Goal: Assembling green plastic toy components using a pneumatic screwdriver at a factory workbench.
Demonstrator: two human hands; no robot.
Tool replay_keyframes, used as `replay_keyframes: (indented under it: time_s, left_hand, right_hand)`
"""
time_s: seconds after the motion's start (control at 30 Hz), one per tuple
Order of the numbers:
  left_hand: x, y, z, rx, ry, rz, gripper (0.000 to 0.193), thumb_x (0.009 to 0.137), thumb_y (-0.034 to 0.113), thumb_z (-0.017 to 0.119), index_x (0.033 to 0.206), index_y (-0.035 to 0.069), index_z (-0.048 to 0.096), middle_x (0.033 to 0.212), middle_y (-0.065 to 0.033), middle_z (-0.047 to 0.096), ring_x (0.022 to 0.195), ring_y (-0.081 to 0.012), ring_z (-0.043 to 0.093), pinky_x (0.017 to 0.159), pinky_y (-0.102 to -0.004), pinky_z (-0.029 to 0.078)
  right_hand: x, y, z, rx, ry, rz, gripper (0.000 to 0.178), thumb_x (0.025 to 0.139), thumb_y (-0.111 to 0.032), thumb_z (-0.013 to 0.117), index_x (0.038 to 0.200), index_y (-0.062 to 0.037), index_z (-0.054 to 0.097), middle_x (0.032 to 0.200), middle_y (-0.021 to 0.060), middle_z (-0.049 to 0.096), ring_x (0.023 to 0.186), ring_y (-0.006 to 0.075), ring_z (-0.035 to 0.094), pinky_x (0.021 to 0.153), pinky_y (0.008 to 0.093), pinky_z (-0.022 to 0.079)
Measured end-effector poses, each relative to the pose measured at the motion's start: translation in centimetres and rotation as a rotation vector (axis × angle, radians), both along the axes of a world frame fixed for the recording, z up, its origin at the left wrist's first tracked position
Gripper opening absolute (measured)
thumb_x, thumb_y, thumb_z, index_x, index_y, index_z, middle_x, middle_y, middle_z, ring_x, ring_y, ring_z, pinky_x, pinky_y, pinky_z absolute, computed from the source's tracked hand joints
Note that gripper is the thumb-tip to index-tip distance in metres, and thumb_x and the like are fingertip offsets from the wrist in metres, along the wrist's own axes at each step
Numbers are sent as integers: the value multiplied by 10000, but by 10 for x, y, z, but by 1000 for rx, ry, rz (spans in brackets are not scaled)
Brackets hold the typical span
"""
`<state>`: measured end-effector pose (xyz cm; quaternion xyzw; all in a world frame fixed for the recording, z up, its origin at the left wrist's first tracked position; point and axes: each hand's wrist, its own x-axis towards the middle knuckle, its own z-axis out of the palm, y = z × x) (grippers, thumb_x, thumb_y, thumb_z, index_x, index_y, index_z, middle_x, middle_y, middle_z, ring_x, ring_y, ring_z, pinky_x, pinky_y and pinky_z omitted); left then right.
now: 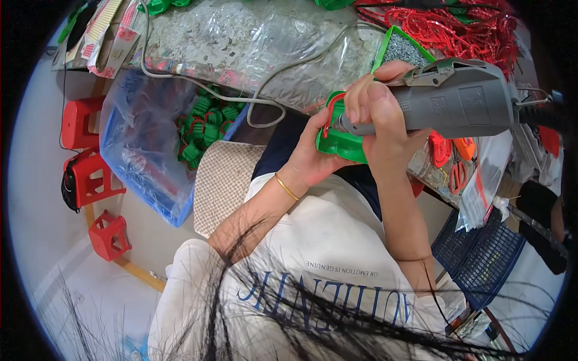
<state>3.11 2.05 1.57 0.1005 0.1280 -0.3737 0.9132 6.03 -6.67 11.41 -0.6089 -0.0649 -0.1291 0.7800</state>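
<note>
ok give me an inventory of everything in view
handheld tool: 1, grey, centre right
plastic piece: 1, green, centre
crate: 1, blue, left
small pieces: many, green-and-red, in crate
stools: 3, red, far left
bench: 1, greyish, top
cable: 1, whitish, across bench
tray: 1, green, on bench
strands: many, red, top right
basket: 1, dark blue, lower right
bracelet: 1, gold, left wrist
left fingers: several, bare, on plastic piece
right fingers: several, bare, around handheld tool

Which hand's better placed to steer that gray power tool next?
Probably the right hand: it grips the gray power tool near its front end, while the left hand holds the green plastic piece.
</note>
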Motion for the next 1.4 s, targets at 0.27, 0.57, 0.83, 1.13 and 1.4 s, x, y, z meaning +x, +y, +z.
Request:
replay_keyframes:
  time_s: [0.27,0.57,0.83,1.13,1.4]
  left_hand:
    - [-1,6,1,-5,9,-17,578,901,498,469,1355,148,391,1288,-94,505,1155,-246,528,937,-460,463]
    - [2,11,16,110,-47,-46,533,926,433,480,1351,121,401,1256,-89,533,1130,-234,544,937,-452,460]
    - [9,82,20,268,-340,112,673,848,460,556,1365,63,389,1275,-150,526,1115,-320,554,928,-485,459]
    - [-34,269,-74,439,-6,410,591,867,467,550,1310,86,467,1236,-149,552,1061,-330,575,886,-489,480]
    - [-30,334,-141,971,141,315,432,863,470,582,1142,140,567,942,-29,616,744,-185,585,665,-275,464]
  right_hand:
    - [-3,-3,-5,-19,-55,47,129,848,-32,518,959,-2,461,584,45,453,507,145,452,596,313,429]
    - [4,-16,-14,-114,-225,137,190,862,-47,541,1030,-27,456,579,46,443,491,147,445,497,294,393]
    - [12,-28,36,29,-5,21,271,836,-53,579,1078,-15,462,571,36,441,496,139,446,507,297,393]
    - [37,-85,57,-167,-43,-218,291,824,-97,608,1073,0,495,730,91,556,673,173,560,668,332,482]
    - [40,-109,62,-324,-58,-258,451,871,-254,616,1209,17,492,1096,126,592,1023,200,570,911,348,438]
